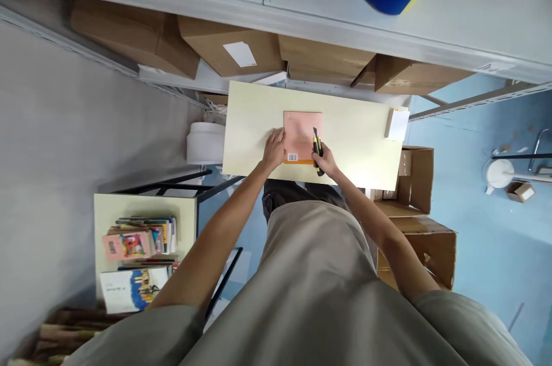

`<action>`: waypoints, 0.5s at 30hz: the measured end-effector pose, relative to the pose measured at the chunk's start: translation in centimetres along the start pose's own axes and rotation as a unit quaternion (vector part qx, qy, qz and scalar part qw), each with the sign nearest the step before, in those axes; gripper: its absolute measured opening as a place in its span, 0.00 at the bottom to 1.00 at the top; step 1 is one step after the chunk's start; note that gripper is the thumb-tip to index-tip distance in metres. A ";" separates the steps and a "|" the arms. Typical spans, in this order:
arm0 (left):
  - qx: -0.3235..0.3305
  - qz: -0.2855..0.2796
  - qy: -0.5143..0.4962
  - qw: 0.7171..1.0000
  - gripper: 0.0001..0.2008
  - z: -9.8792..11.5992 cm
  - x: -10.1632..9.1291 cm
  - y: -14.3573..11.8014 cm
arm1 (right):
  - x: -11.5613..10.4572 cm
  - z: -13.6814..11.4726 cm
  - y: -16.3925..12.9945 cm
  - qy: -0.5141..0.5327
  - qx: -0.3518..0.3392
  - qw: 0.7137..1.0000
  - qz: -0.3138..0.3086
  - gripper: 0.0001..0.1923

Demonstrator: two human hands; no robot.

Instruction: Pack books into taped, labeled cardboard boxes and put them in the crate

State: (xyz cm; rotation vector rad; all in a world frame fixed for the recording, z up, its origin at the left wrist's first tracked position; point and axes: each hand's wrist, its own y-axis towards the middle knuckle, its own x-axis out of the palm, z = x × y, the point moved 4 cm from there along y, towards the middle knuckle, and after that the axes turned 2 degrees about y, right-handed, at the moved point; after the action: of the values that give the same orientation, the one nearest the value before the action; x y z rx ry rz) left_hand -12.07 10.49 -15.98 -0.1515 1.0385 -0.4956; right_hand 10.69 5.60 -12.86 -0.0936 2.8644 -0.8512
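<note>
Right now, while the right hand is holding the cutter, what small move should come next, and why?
I would perhaps steady the pink book with the left hand, which is at its left edge. The right hand holds the cutter over the book's right side, so a slip seems possible; whether the tip touches, I cannot tell.

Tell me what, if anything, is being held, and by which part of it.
The right grip holds the cutter by its handle. The left grip lies at the left edge of the book; whether it holds that cannot be told.
</note>
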 end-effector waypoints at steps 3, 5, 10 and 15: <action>0.029 -0.036 0.013 0.999 0.39 -0.9 -0.3 -0.3 | 1.8 -0.1 0.3 -0.011 0.009 1.000 -0.012 0.16; 0.038 -0.053 0.030 0.997 0.40 -1.9 -1.2 0.1 | 3.2 -0.3 0.7 -0.043 0.022 0.999 -0.011 0.18; 0.065 -0.084 0.084 0.991 0.47 -4.3 -4.1 3.1 | 7.0 -2.1 3.4 -0.183 0.013 0.983 0.008 0.36; 0.134 -0.127 0.110 0.977 0.43 -5.6 -5.9 5.1 | 10.4 -4.0 6.8 -0.292 0.007 0.957 0.000 0.42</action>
State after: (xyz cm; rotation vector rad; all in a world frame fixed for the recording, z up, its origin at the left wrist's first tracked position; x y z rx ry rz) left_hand -17.62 18.32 -15.94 0.0119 1.1624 -0.8951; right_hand -0.30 12.36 -14.61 -0.2892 2.3031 -0.6962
